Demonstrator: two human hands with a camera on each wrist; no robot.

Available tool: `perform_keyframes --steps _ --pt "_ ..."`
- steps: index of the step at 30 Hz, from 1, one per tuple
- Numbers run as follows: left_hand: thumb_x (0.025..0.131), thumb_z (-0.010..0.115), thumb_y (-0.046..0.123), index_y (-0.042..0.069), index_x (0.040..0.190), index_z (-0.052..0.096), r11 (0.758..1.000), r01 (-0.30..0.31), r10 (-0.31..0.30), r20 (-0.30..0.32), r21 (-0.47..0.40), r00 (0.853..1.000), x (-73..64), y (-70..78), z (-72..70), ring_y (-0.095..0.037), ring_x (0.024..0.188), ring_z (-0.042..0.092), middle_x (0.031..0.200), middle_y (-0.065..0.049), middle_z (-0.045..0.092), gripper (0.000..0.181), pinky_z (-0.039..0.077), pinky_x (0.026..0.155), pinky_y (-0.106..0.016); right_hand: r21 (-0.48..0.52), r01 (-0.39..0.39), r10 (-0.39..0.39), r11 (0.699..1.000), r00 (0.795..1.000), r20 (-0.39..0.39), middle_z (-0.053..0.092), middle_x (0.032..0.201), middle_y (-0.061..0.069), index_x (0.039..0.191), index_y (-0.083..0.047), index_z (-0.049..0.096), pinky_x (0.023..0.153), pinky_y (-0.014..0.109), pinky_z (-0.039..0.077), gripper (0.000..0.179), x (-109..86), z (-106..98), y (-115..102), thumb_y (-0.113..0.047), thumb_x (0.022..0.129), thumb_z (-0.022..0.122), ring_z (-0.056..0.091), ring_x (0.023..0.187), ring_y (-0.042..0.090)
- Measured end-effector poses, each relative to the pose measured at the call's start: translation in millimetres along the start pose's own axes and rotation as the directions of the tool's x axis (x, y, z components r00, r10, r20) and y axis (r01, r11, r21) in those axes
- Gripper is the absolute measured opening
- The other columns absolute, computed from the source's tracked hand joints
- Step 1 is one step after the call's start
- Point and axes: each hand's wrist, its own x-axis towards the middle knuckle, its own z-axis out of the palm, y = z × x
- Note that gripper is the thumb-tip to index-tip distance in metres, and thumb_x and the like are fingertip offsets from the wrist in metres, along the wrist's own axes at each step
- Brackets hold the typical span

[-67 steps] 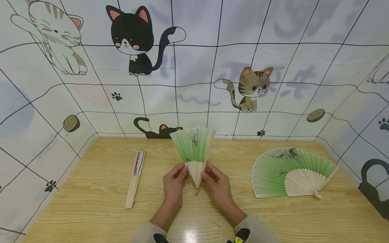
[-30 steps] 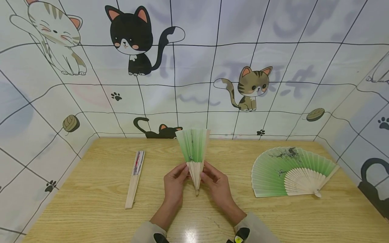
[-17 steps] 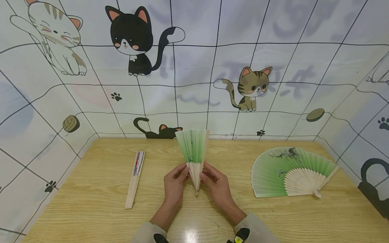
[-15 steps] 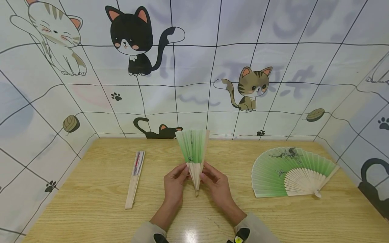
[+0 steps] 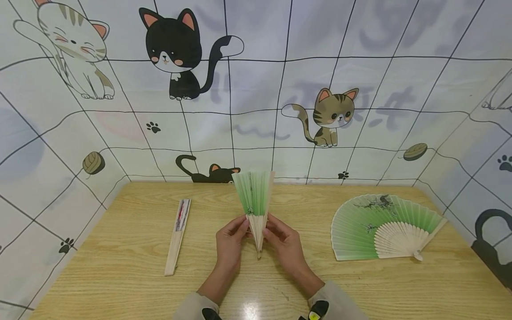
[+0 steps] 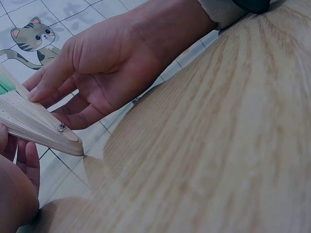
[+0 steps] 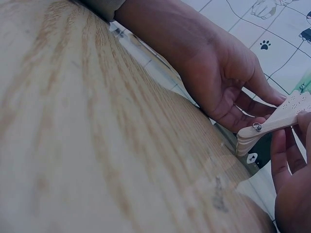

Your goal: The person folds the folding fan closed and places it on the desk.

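A green pleated folding fan (image 5: 253,195) with pale ribs stands partly spread between both hands, its leaf upward and its pivot end low. My left hand (image 5: 229,244) pinches the left edge of its ribs between thumb and fingers. On the opposite edge, my right hand (image 5: 287,244) grips the ribs the same way. The metal pivot pin (image 6: 61,127) shows at the narrow end in the left wrist view, where the ribs (image 6: 29,121) lie stacked. From the right side, the ribs (image 7: 279,119) have a pierced pattern, and fingers partly hide them.
A closed folding fan (image 5: 178,238) with a reddish and dark print lies on the wooden table (image 5: 132,249) to the left. To the right lies a green folding fan (image 5: 360,231), spread wide. A cat-patterned cloth wall (image 5: 256,89) encloses the back and sides.
The held fan has narrowed from a wider spread, its right edge drawn inward and its pivot end slightly lower. Both hands keep their grip and have come slightly closer together. The other fans stay put.
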Motion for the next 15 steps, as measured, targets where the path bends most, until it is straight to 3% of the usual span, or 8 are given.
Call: perform_keyframes --steps 15 --pt "0.091 0.064 0.005 -0.011 0.111 0.064 1.000 -0.018 0.019 0.029 -0.004 0.999 0.0 -1.2 0.5 -0.016 0.072 0.062 0.096 -0.010 0.069 0.026 0.057 0.066 -0.027 -0.007 0.015 -0.015 1.000 1.000 -0.001 0.064 0.114 0.017 0.137 -0.006 0.052 0.081 0.035 0.058 0.045 0.2 -0.8 2.2 -0.010 0.093 0.062 0.061 0.104 0.020"
